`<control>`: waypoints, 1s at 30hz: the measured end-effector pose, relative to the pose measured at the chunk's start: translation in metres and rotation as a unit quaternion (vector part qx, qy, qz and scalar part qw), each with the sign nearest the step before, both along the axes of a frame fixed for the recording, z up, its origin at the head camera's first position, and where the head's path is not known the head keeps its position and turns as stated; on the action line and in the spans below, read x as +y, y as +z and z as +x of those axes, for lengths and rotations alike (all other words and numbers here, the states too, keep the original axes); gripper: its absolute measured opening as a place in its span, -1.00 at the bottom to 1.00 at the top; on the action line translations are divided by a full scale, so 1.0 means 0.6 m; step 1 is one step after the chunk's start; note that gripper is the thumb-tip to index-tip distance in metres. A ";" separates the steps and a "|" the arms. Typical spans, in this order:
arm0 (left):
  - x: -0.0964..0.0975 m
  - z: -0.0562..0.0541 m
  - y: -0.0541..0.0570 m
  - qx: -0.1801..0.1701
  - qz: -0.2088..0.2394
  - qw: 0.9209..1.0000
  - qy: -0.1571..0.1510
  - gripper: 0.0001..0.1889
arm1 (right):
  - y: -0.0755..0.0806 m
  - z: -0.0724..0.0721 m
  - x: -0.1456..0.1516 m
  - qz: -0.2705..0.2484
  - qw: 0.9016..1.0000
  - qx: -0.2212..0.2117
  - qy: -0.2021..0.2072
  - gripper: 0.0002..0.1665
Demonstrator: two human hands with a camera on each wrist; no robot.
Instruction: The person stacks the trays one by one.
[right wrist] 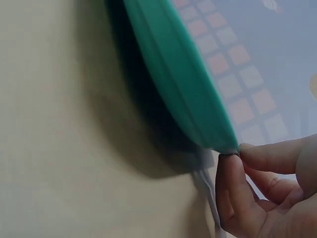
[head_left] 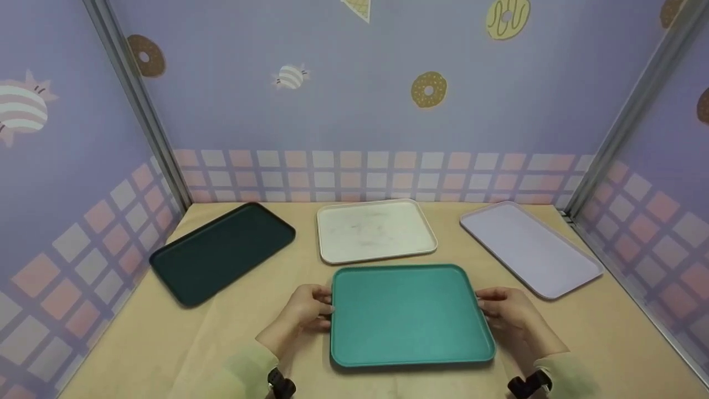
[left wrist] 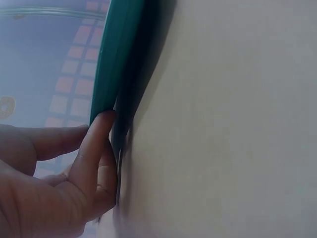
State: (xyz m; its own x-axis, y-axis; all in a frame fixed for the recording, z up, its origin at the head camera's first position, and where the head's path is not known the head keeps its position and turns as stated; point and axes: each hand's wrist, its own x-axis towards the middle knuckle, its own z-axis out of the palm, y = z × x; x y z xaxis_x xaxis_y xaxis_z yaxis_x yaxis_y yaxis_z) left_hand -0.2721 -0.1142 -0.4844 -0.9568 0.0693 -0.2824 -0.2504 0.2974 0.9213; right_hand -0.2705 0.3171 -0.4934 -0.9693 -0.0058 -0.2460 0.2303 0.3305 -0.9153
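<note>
fingertips [left wrist: 102, 125] of left hand [head_left: 306, 306] and right hand [head_left: 510, 308] pinch opposite sides of one teal tray [head_left: 410, 316] in front; behind lie one white tray [head_left: 376, 230], one dark tray [head_left: 222, 254], one lilac tray [head_left: 530, 248].

lilac patterned walls [head_left: 354, 116], grey posts [head_left: 140, 105]; tan tabletop [head_left: 166, 343]

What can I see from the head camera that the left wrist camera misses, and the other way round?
Only the head view shows the right hand, the lilac tray and the broad inner face of the teal tray.

Only the left wrist view shows that tray's outer side from low down, with dark shade beneath.

Both show the left hand holding its edge, the tabletop and pink-and-white wall squares.
</note>
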 end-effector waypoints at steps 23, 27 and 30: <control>-0.034 -0.007 0.003 0.011 -0.085 0.996 -0.013 -0.58 | -0.005 -0.006 -0.055 0.079 0.995 0.054 0.018 -0.67; -0.033 -0.008 0.004 0.006 -0.087 0.996 -0.014 -0.58 | -0.005 -0.007 -0.058 0.086 0.995 0.055 0.020 -0.67; -0.032 -0.008 0.006 0.011 -0.092 0.996 -0.017 -0.58 | -0.005 -0.007 -0.057 0.094 0.994 0.058 0.025 -0.66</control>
